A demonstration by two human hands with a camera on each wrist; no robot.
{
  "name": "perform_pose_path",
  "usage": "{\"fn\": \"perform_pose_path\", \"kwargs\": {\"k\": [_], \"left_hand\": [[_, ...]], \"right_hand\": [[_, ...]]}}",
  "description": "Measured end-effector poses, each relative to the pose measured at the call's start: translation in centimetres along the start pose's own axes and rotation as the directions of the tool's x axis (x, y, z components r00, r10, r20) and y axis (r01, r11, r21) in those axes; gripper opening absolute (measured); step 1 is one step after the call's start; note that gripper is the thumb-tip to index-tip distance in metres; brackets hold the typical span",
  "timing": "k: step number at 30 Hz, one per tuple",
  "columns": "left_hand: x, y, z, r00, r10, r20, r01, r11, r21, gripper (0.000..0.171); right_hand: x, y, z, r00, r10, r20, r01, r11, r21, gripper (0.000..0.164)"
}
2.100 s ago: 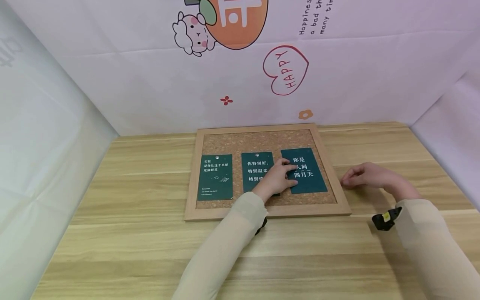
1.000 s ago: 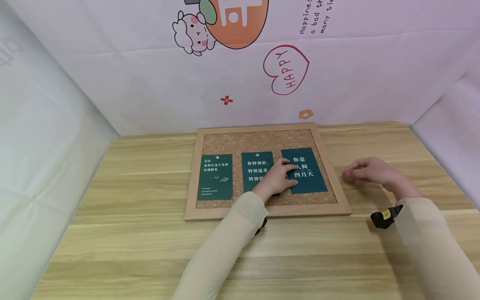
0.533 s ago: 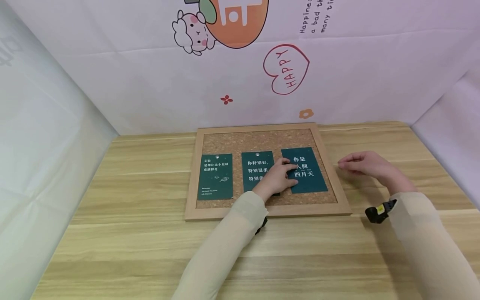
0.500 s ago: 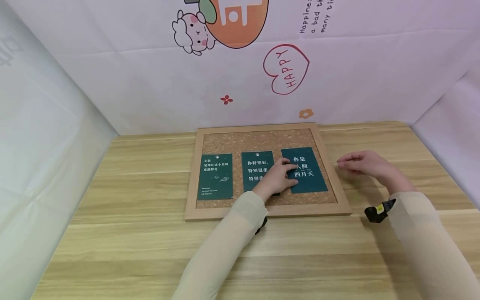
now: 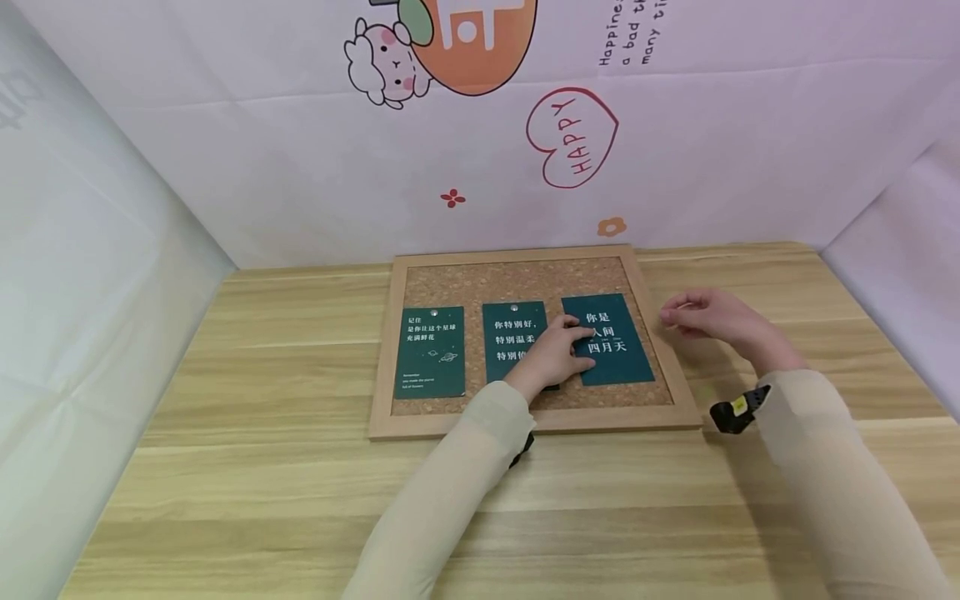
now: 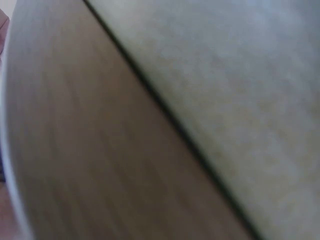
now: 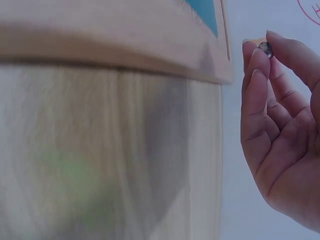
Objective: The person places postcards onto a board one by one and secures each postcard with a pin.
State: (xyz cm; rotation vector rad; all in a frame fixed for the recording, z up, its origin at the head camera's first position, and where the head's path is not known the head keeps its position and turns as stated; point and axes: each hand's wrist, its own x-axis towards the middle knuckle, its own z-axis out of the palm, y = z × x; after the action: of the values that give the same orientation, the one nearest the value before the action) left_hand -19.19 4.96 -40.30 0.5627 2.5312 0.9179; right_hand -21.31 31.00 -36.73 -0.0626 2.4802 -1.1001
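Note:
A wood-framed cork board (image 5: 465, 279) lies on the table, bearing three dark green cards. My left hand (image 5: 549, 357) rests with spread fingers on the right card (image 5: 626, 367), its wrist over part of the middle card (image 5: 504, 333). Just off the board's right edge, my right hand (image 5: 723, 321) is raised. In the right wrist view its thumb and fingertips pinch a small silvery thumbtack (image 7: 265, 49). Similar tacks sit at the top of the left card (image 5: 431, 362) and the middle card; none shows on the right card. The left wrist view holds only blurred frame and cork.
The wooden table (image 5: 262, 358) extends around the board on both sides and in front. A white printed cloth (image 5: 300, 183) stands behind the board, with white side walls left and right. A black wrist camera (image 5: 735, 412) sits below my right hand.
My right hand has lifted and moved up and left to the board's right edge, still pinching. The left hand, the cards and the board have kept their places.

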Motion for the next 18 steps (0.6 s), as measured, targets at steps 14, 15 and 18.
{"fn": "perform_pose_path", "kwargs": {"k": [14, 15, 18], "left_hand": [[0.0, 0.1, 0.0, 1.000, -0.004, 0.001, 0.004, 1.000, 0.004, 0.052], [0.0, 0.1, 0.0, 1.000, -0.004, 0.001, 0.004, 1.000, 0.003, 0.052], [0.0, 0.0, 0.0, 1.000, -0.001, 0.002, 0.001, 1.000, 0.002, 0.052]], "right_hand": [[1.6, -1.9, 0.7, 1.000, -0.014, 0.006, 0.013, 0.999, 0.048, 0.050], [1.7, -2.1, 0.8, 1.000, -0.016, 0.006, 0.016, 0.999, 0.046, 0.050], [1.9, -2.6, 0.9, 1.000, -0.025, -0.004, 0.025, 1.000, 0.014, 0.049]]}}
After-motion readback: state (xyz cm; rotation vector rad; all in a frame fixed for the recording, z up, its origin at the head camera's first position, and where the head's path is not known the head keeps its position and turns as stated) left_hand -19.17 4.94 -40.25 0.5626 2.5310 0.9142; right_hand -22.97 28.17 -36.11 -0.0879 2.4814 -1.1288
